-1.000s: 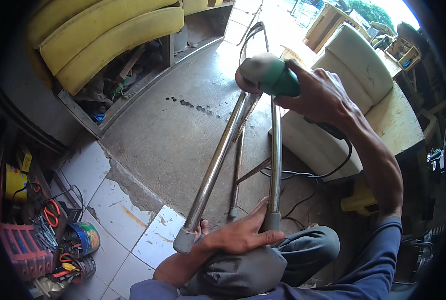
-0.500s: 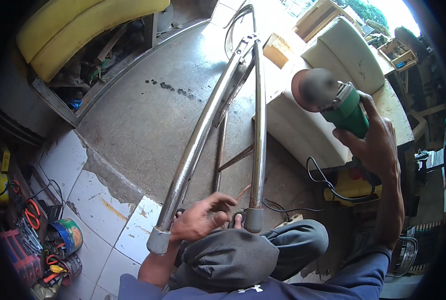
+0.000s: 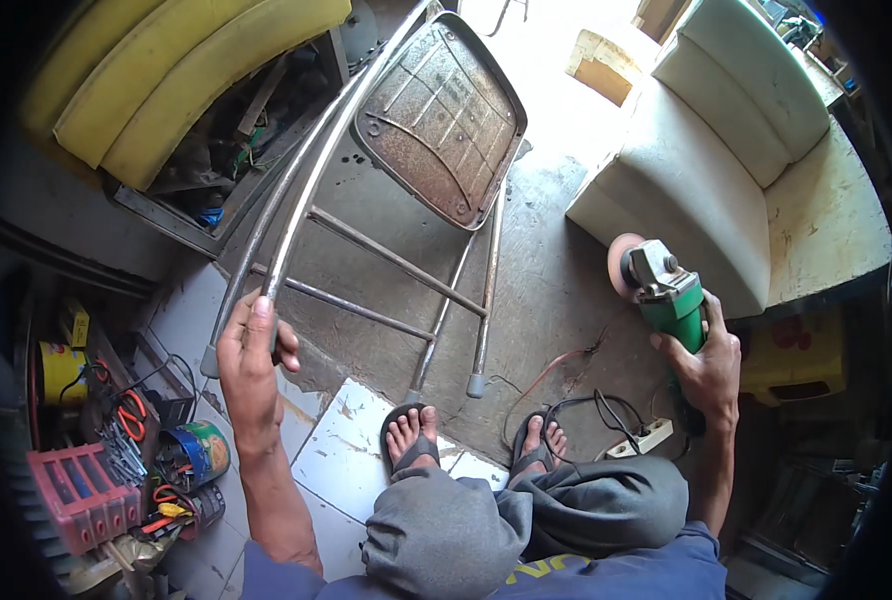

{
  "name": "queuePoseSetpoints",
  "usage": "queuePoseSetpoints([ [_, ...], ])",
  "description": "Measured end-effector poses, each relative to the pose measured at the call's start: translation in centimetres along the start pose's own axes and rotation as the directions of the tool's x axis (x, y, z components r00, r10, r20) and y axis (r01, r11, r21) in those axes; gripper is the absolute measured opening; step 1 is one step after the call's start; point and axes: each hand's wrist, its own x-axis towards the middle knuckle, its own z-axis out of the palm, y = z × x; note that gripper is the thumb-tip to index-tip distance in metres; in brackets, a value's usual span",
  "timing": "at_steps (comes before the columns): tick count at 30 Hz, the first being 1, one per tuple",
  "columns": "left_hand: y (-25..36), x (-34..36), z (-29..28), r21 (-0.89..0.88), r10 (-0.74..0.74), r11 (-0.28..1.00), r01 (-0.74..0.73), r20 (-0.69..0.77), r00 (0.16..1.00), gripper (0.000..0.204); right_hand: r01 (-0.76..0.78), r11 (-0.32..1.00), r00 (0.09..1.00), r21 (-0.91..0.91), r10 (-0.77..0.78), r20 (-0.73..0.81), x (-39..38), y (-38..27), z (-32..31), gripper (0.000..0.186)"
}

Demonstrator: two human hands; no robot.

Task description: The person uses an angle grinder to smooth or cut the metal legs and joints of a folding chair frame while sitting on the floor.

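Concrete and cracked white tiles make the workshop floor (image 3: 386,230), where a rusty folding chair frame (image 3: 436,120) lies tilted. Left hand (image 3: 251,365) has its grip wrapped around a chrome leg tube (image 3: 296,215); right hand (image 3: 706,360) is clenched on a green angle grinder (image 3: 666,290), held clear. Stiff, slick, springy tubing looks best held low, near the feet.

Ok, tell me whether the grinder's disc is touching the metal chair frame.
Apart. The head view shows the green angle grinder held off to the side in the right hand, with bare concrete floor between its disc and the chair frame.
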Motion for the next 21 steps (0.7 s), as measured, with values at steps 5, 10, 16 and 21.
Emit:
queuePoseSetpoints([
  [5,-3.8,6.4,-6.8,0.398,-0.081,0.907,0.140,-0.161,0.984,0.039,-0.231,0.953,0.973,0.195,0.221,0.073,-4.7,6.0,5.8,0.069],
  [10,-9.5,11.2,-11.2,0.464,-0.214,0.829,0.311,-0.251,0.944,0.042,-0.430,0.872,0.903,0.234,0.413,0.121,-8.2,7.9,8.2,0.062],
  [16,-14.1,13.9,-11.5,0.631,-0.227,0.682,0.371,-0.299,0.927,0.045,-0.471,0.783,0.879,0.406,0.454,0.143,-10.6,10.3,9.9,0.055],
  [21,-17.0,12.8,-11.6,0.900,-0.023,0.333,0.281,-0.290,0.957,0.055,-0.480,0.772,0.875,0.417,0.454,0.166,-10.2,10.0,10.4,0.056],
])
